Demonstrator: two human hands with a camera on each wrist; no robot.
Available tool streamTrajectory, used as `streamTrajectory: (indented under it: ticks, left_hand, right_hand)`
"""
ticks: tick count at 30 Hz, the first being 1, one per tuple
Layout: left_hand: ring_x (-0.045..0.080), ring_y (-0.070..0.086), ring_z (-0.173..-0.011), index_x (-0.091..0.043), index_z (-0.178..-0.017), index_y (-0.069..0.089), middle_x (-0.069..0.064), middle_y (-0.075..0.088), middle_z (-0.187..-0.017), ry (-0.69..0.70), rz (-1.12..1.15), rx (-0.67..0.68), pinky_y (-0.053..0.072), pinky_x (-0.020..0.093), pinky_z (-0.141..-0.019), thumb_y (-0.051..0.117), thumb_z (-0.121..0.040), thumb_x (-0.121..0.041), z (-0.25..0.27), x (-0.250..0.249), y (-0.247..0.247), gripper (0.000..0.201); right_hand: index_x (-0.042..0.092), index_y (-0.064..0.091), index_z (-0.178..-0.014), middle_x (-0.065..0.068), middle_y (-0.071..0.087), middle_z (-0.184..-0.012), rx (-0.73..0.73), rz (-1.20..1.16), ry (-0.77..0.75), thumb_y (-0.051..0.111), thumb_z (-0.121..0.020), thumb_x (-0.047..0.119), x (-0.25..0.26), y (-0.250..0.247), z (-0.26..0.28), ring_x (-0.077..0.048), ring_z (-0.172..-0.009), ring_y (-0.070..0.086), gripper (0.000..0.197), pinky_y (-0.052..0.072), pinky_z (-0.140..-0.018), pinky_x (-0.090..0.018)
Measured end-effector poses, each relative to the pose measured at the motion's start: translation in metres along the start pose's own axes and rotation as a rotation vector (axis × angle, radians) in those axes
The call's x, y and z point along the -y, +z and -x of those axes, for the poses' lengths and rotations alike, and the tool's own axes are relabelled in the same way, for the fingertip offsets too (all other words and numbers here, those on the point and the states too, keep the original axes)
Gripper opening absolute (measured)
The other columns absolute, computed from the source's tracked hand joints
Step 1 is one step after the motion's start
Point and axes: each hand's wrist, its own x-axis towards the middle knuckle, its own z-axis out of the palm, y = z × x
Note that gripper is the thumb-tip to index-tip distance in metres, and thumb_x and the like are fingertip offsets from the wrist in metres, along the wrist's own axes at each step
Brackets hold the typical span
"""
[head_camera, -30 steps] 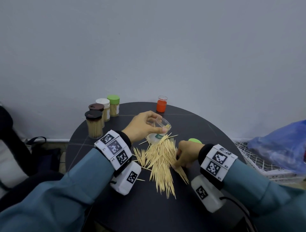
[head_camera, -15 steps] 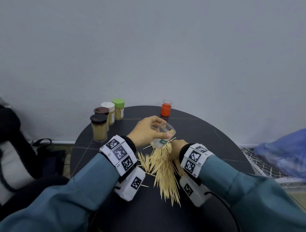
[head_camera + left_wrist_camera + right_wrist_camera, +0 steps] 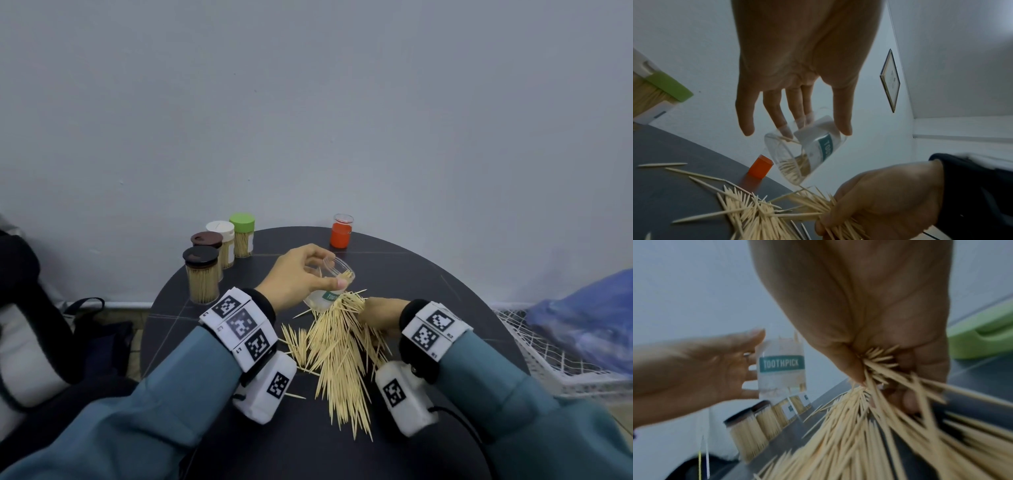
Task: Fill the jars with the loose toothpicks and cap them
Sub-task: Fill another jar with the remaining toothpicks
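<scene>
Two hands meet over the toothpick pile [image 3: 337, 356] on the round dark table [image 3: 428, 284]. Left hand [image 3: 298, 279] grips a clear open jar [image 3: 330, 286] labelled TOOTHPICK, thumb on one wall and fingertips on the other; the jar is tilted, its mouth up and away from the wrist, a few picks already inside. Right hand [image 3: 380, 315] is closed round a bundle of toothpicks [image 3: 877, 366], blunt ends fanning out of the fist. Relation governing the next move: the jar lies just beside the right hand, up and to its left, with the bundle's long axis pointing roughly toward the jar's lower wall rather than its mouth. Judgement: the bundle must be raised and turned into line with the jar's axis, or picks will snag the rim. Green lid [image 3: 982, 339] lies beyond the right hand.
</scene>
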Motion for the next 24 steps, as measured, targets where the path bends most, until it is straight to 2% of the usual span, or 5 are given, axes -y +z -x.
streamTrajectory:
  ticks: [2,4,7,12,24]
  left_hand:
    - [0.012,0.054,-0.106,-0.017,-0.119,0.059,-0.002,0.062,-0.119,0.000,0.002,0.002,0.041,0.026,-0.091,0.080,-0.072,-0.028,0.000,-0.001,0.000,0.053]
    - [0.011,0.054,-0.106,-0.017,-0.119,0.059,-0.003,0.061,-0.117,-0.006,0.009,0.003,0.040,0.025,-0.089,0.079,-0.072,-0.028,0.001,-0.001,0.001,0.053]
    - [0.009,0.054,-0.103,-0.019,-0.116,0.060,-0.006,0.063,-0.115,-0.021,0.046,-0.028,0.041,0.027,-0.089,0.080,-0.071,-0.026,0.001,0.002,0.000,0.050]
    - [0.013,0.057,-0.105,-0.020,-0.112,0.061,-0.005,0.064,-0.114,-0.052,0.091,-0.065,0.044,0.032,-0.095,0.081,-0.070,-0.023,0.000,0.007,-0.001,0.047]
    - [0.013,0.056,-0.111,-0.021,-0.111,0.061,-0.005,0.065,-0.112,-0.103,0.072,-0.050,0.046,0.037,-0.098,0.082,-0.069,-0.027,-0.002,0.016,-0.002,0.048]
  right_hand:
    - [-0.001,0.056,-0.111,-0.020,0.062,-0.105,0.082,-0.219,-0.073,0.036,-0.099,0.009,-0.007,0.001,-0.004,-0.030,-0.096,0.061,0.026,0.047,-0.096,-0.041]
    - [0.002,0.051,-0.089,-0.013,0.055,-0.073,0.127,-0.564,-0.109,0.029,-0.101,0.004,-0.013,0.001,-0.002,-0.021,-0.063,0.057,0.025,0.053,-0.071,-0.035]
    - [0.005,0.041,-0.080,-0.009,0.042,-0.062,0.148,-0.896,-0.130,0.027,-0.100,-0.001,-0.019,0.007,-0.002,-0.014,-0.045,0.049,0.025,0.047,-0.047,-0.026]
    - [0.003,0.045,-0.083,-0.005,0.034,-0.058,0.114,-1.016,-0.165,0.026,-0.101,0.002,-0.023,0.007,-0.005,-0.013,-0.050,0.034,0.026,0.043,-0.044,-0.023]
    - [0.013,0.038,-0.075,-0.001,0.035,-0.061,0.083,-1.164,-0.391,0.025,-0.101,0.005,-0.013,-0.003,-0.001,-0.005,-0.043,0.037,0.030,0.031,-0.042,-0.014]
